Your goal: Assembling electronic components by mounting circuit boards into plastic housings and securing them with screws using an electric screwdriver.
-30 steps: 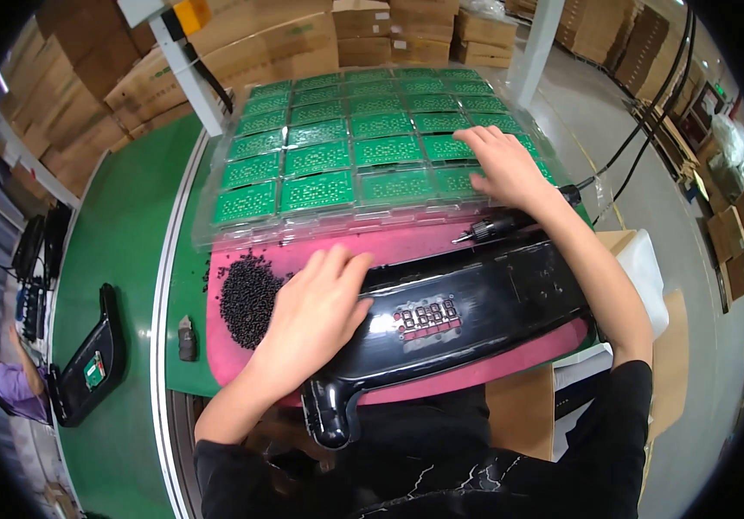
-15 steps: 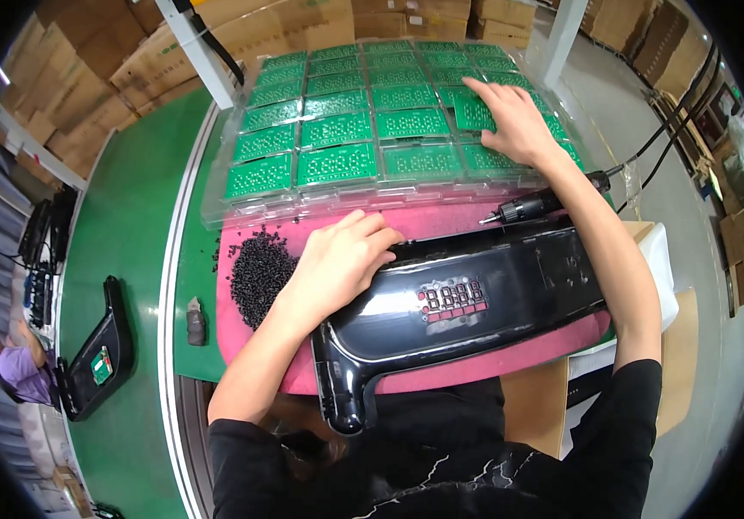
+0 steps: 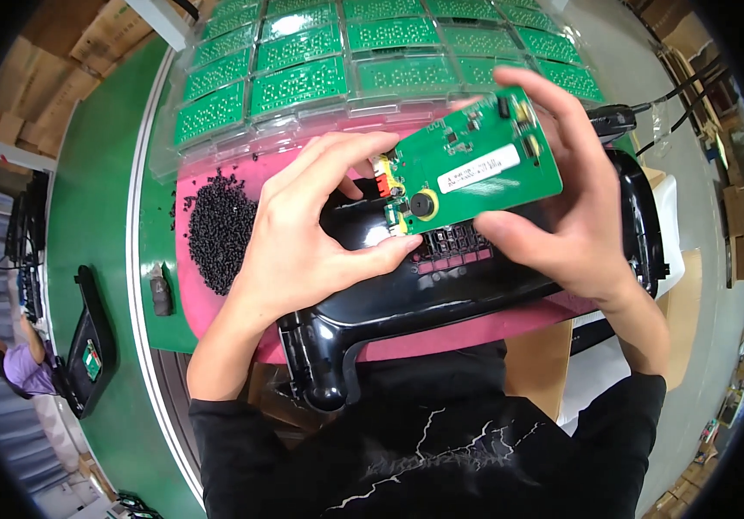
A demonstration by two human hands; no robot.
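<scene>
A green circuit board (image 3: 484, 203) is held up, tilted, between both hands. It bears a white label, a round black buzzer and red and white connectors. My left hand (image 3: 294, 221) grips its left end, thumb below and fingers above. My right hand (image 3: 584, 216) curves around the right end, its thumb near the lower edge and its fingers partly hidden behind the board. Below lies a glossy black plastic housing (image 3: 372, 303) with digit-shaped cutouts, on a pink mat (image 3: 203, 307). The board covers part of it.
Behind the mat, a clear plastic tray (image 3: 163, 156) holds rows of green boards. Small black parts (image 3: 221, 229) are heaped at left, near a dark lump (image 3: 160, 294). An electric screwdriver (image 3: 612, 121) lies at right. Another housing (image 3: 86, 372) and a person (image 3: 26, 368) are far left.
My right hand has come back from the tray with a circuit board. My left hand has left the housing and taken the board's left end. The view has shifted.
</scene>
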